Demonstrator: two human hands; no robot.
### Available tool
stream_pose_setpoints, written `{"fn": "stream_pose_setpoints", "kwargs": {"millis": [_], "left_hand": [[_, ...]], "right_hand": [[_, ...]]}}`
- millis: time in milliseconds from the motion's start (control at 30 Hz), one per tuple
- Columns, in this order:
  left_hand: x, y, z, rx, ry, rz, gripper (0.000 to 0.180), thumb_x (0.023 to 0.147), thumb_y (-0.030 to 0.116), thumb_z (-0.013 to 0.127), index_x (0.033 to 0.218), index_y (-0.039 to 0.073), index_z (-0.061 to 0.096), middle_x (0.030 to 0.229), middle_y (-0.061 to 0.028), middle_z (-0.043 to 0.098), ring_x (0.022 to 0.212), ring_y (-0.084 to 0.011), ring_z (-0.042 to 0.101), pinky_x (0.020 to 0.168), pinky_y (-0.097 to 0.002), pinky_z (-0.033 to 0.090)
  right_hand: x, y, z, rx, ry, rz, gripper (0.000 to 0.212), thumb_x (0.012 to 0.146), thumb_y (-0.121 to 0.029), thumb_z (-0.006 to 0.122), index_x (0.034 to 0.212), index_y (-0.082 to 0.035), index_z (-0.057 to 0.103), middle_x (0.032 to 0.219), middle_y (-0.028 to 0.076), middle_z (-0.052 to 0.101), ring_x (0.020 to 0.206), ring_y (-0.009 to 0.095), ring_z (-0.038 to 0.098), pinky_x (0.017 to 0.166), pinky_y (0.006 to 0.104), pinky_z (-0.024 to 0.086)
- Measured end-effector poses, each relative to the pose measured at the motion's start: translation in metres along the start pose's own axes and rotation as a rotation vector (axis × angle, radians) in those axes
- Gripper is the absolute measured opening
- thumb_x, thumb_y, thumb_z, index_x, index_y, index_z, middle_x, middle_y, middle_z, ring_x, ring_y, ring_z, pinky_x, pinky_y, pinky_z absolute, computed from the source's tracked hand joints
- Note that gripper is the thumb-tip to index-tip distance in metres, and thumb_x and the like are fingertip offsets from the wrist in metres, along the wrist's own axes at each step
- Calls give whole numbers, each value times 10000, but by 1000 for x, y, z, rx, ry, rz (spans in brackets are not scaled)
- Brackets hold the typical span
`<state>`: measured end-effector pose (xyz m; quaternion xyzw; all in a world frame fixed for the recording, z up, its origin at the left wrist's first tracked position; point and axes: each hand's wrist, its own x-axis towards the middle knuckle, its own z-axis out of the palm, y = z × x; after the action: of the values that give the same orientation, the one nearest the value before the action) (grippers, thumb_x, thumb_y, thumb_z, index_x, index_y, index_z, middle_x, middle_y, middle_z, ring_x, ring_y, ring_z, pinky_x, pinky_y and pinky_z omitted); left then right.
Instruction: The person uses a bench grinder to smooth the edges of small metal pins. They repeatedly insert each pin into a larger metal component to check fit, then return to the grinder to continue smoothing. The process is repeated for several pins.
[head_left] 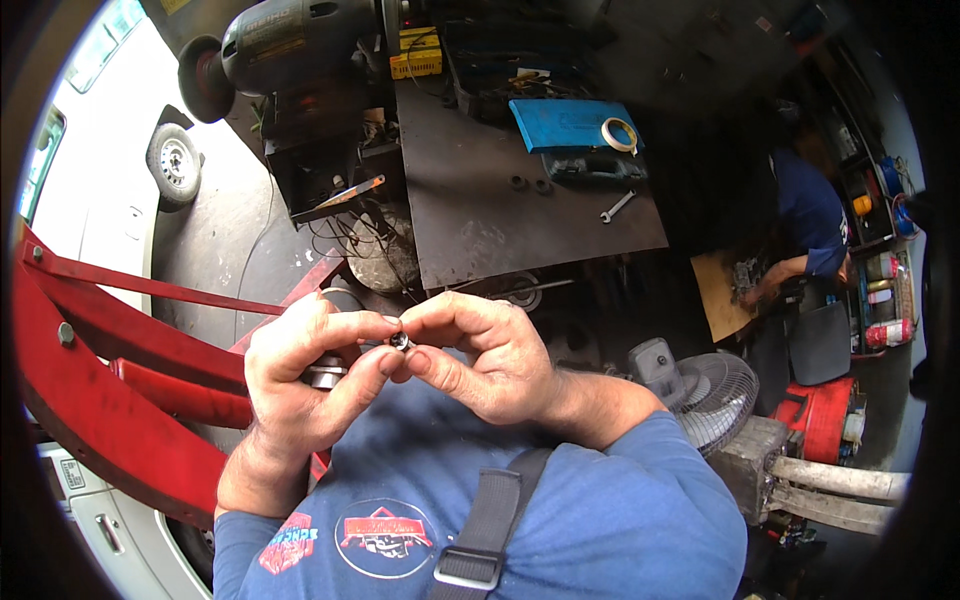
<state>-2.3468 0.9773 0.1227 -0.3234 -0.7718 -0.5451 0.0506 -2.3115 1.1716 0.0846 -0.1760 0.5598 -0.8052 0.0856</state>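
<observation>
Close in front of my chest, both hands meet at a small shiny metal part [400, 341] with a round, hollow-looking end. My left hand [300, 365] pinches it from one side between thumb and fingertips. From the other side, my right hand [485, 355] grips it with thumb and forefinger. A larger silver metal piece [325, 373] is tucked in the curl of my left hand, mostly hidden by the fingers. The exact kind of either part is too small or covered to make out.
Ahead is a dark metal workbench [450, 200] with a wrench [618, 207], tape roll [619, 135] and blue case [565, 123]. A bench grinder [290, 50] stands left of it. Red steel arms [120, 420] flank my left, a fan [710, 395] my right. Another person [810, 215] works at far right.
</observation>
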Motion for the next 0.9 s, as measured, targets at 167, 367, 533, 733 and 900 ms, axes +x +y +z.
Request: {"fn": "stream_pose_setpoints", "kwargs": {"millis": [167, 367, 533, 733, 900], "left_hand": [[2, 4, 2, -2, -30, -6, 206, 737, 17, 769, 935, 12, 713, 723, -37, 660, 593, -102, 554, 554, -244, 436], [5, 4, 4, -33, -30, -4, 195, 729, 7, 764, 917, 11, 713, 727, -45, 661, 597, -102, 555, 553, -244, 437], [9, 5, 4, -42, -12, 14, 146, 726, -14, 738, 865, 12, 699, 719, -48, 652, 585, -100, 560, 554, -241, 444], [13, 9, 2, -10, -24, 2, 156, 706, -41, 713, 850, 13, 691, 679, -37, 617, 553, -96, 550, 532, -232, 434], [16, 8, -1, 21, -41, 2, 167, 688, -49, 707, 839, 16, 685, 669, -38, 607, 542, -94, 545, 522, -235, 430]], "right_hand": [[-4, -2, 1, -66, 14, -94, 207, 929, -82, 636, 1104, 25, 605, 981, 92, 693, 930, 125, 657, 829, 265, 521], [-4, -4, -1, -31, 51, -105, 179, 909, -82, 669, 1052, 22, 641, 956, 84, 681, 906, 124, 654, 806, 260, 524], [-2, -5, -4, -36, 56, -146, 170, 874, -79, 712, 1011, 10, 663, 925, 72, 672, 875, 115, 645, 779, 259, 522], [4, -9, -7, -80, 61, -190, 163, 836, -67, 740, 969, 5, 679, 890, 78, 666, 823, 123, 628, 721, 265, 507], [8, -17, -11, -265, 54, -208, 160, 804, -43, 738, 948, 2, 683, 853, 81, 657, 787, 143, 627, 679, 269, 501]]}}
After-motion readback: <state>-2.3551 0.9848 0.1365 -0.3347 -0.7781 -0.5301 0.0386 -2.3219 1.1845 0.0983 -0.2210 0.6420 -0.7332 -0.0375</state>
